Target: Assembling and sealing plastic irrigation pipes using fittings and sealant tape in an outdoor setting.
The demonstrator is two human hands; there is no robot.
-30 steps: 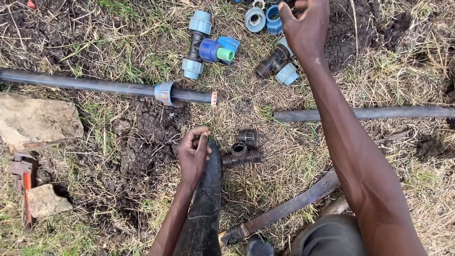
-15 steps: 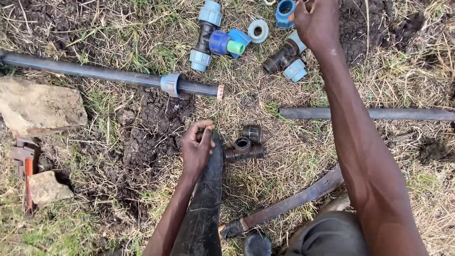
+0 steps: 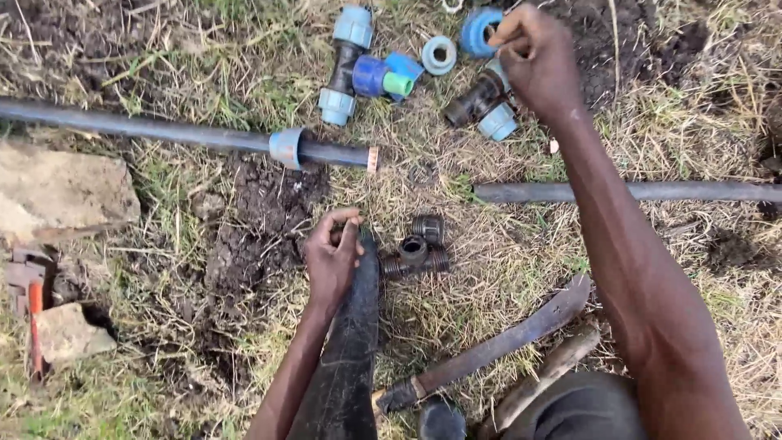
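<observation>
Pipes (image 3: 195, 134) lie unjoined, fittings (image 3: 358, 73) loose; your left hand (image 3: 332, 259) grips the black tee (image 3: 415, 248), your right hand (image 3: 538, 61) pinches a coupling (image 3: 481, 102).

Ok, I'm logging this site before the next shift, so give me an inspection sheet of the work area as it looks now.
Surface: grass and bare soil, uneven.
Job's things: black tee fitting on the grass; black strip under the left hand; black-and-blue coupling by the right hand.
Clutter: blue tee assembly, loose blue rings, machete, red wrench, flat stones.
Hands: left hand grips the strip's top end; right hand is closed, fingers pinched, above the coupling.
Cables: nothing seen; two dark pipes lie across the ground.
Surroundings: a dug hole beside the wrench.
</observation>
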